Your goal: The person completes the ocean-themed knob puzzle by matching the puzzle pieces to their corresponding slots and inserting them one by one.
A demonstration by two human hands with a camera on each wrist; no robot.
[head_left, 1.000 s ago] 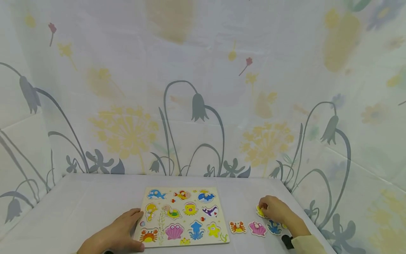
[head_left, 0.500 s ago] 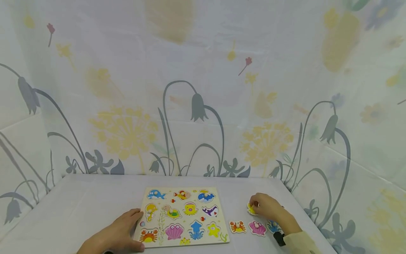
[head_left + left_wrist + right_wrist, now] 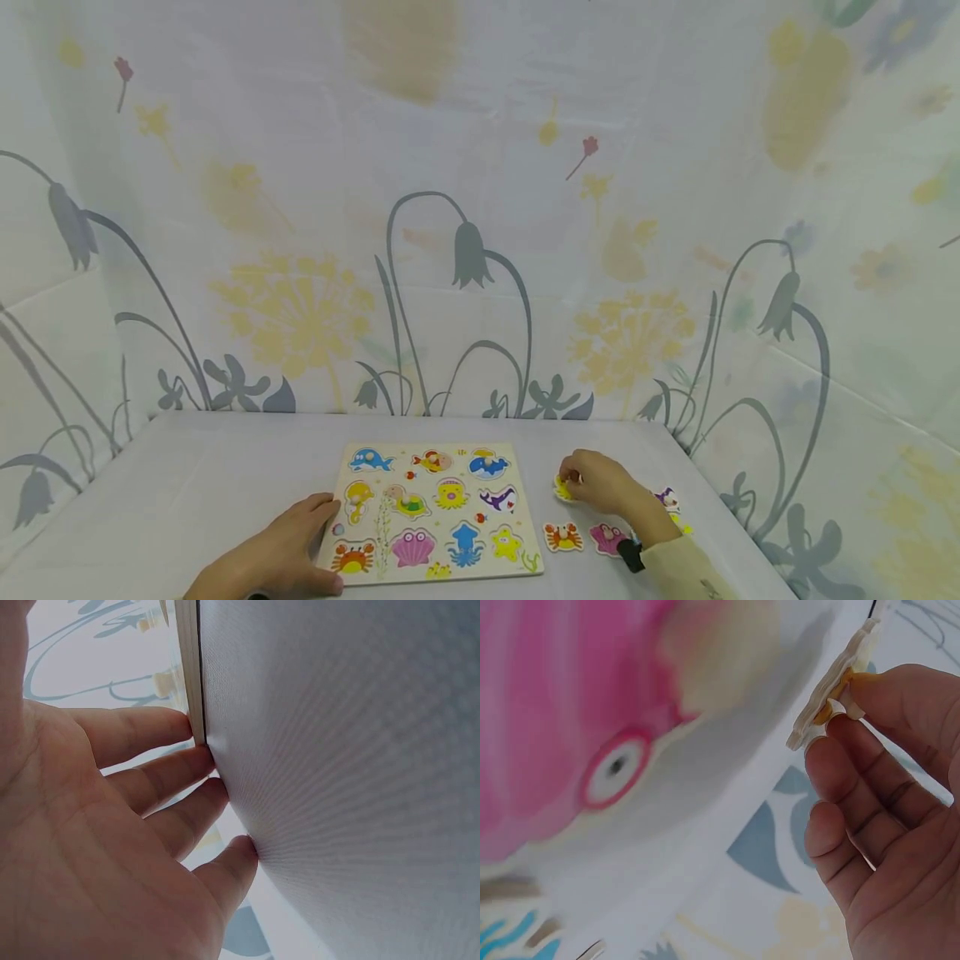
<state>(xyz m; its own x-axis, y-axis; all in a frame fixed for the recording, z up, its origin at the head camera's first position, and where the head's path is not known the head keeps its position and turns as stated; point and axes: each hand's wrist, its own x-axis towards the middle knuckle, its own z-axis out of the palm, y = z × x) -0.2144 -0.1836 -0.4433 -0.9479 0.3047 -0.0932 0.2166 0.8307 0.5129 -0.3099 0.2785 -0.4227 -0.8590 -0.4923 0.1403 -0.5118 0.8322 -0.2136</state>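
A pale wooden puzzle board (image 3: 442, 575) with sea-animal pictures lies flat on the table. My left hand (image 3: 270, 546) rests at its left side, fingers extended; in the left wrist view, some fingertips touch the board's edge (image 3: 189, 667) and others the table. My right hand (image 3: 603, 485) pinches a yellow puzzle piece (image 3: 561, 490) just beyond the board's right edge. The right wrist view shows this piece (image 3: 817, 712) edge-on and tilted, with thumb and fingertips at its knob. Its picture is mostly hidden.
A crab piece (image 3: 562, 537) and a pink shell piece (image 3: 606, 538) lie right of the board. Farther right are a purple whale piece (image 3: 666, 500) and a yellow piece (image 3: 682, 523), partly behind the right arm. A flowered curtain (image 3: 480, 250) hangs behind the table.
My right hand has moved left with the yellow piece, towards the board. The arm uncovers the purple whale piece and now covers most of the blue piece. The left hand stays put.
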